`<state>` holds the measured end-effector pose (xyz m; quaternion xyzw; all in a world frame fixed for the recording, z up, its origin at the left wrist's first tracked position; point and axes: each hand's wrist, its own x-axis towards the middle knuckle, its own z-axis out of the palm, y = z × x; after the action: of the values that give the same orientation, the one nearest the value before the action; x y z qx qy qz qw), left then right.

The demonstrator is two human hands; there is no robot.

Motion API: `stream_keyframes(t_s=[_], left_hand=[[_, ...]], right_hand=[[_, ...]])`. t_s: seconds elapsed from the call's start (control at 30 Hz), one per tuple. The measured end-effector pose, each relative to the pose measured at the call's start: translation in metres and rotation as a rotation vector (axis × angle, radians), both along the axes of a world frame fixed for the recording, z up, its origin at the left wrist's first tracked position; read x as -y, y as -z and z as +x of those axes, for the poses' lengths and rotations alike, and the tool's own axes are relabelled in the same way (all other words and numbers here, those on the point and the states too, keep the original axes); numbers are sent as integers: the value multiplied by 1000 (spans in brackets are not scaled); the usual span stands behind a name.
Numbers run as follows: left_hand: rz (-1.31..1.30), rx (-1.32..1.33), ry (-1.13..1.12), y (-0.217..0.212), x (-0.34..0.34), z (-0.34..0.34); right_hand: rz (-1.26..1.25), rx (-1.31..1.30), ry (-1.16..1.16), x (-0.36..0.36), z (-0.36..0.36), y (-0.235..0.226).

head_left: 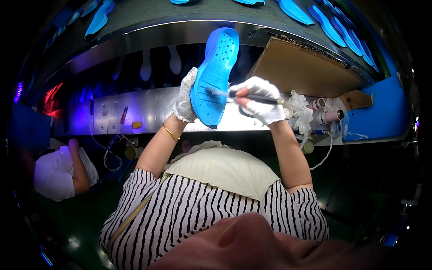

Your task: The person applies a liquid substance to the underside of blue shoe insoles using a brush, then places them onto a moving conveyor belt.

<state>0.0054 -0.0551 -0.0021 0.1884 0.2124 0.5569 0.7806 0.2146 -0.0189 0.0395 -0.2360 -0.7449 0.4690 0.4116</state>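
Note:
A bright blue shoe sole (pixel 215 67) stands nearly upright in front of me, its inner face with small holes and ridges toward me. My left hand (pixel 184 101), in a whitish glove, grips its left edge near the lower half. In my right hand (pixel 264 98), gloved with some fingertips bare, is a thin brush (pixel 253 97) with a dark handle. Its pale, motion-blurred tip lies over the lower middle of the sole; whether it touches the surface I cannot tell.
Beyond the metal bench (pixel 153 105) runs a conveyor belt (pixel 180 15) carrying several blue soles. A cardboard box (pixel 301 67) stands at right, near crumpled white gloves (pixel 300 110) and a pink cup (pixel 333 116). A yellow block (pixel 136 125) lies left. Another person (pixel 63 173) is at far left.

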Motion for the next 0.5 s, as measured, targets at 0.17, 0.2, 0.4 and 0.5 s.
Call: stream_keyframes(t_s=[0.17, 0.2, 0.4, 0.5], left_hand=[[25, -119, -8, -17, 0, -6], [34, -113, -23, -22, 0, -8], [313, -9, -52, -54, -20, -49], [589, -36, -20, -87, -51, -104]], right_hand=[[565, 45, 97, -23, -7, -31], [591, 104, 63, -19, -7, -33], [508, 118, 112, -8, 12, -47], [369, 19, 199, -8, 11, -49]])
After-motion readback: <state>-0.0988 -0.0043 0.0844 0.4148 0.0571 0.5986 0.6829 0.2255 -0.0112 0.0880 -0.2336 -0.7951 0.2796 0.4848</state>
